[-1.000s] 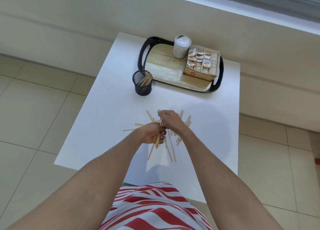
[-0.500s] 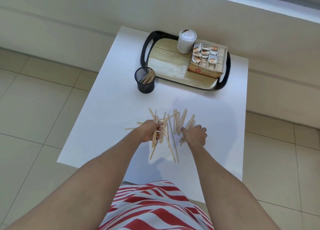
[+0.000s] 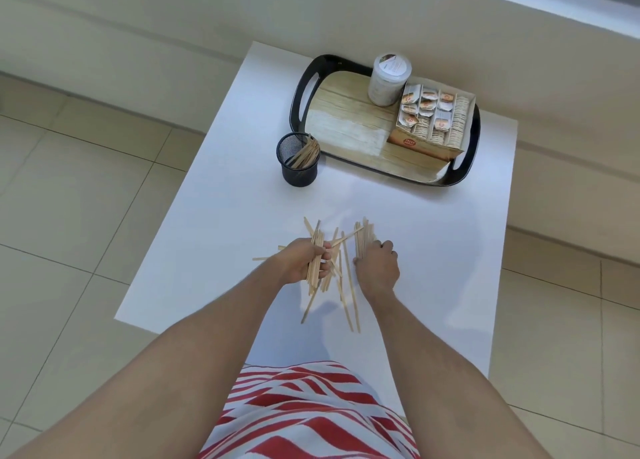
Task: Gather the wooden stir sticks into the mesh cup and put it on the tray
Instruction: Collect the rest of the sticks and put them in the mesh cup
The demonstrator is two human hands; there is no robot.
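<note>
The wooden stir sticks (image 3: 341,268) lie scattered on the white table (image 3: 214,223) in front of me. My left hand (image 3: 304,263) is closed around a bundle of them. My right hand (image 3: 377,264) presses on another group; its grip I cannot tell. The mesh cup (image 3: 299,160), with some sticks inside, stands on the table just beside the tray (image 3: 299,95).

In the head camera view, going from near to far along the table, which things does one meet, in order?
Loose stir sticks → left hand holding a bundle of sticks → mesh cup with sticks inside → tray → white jar at the tray's far side.
</note>
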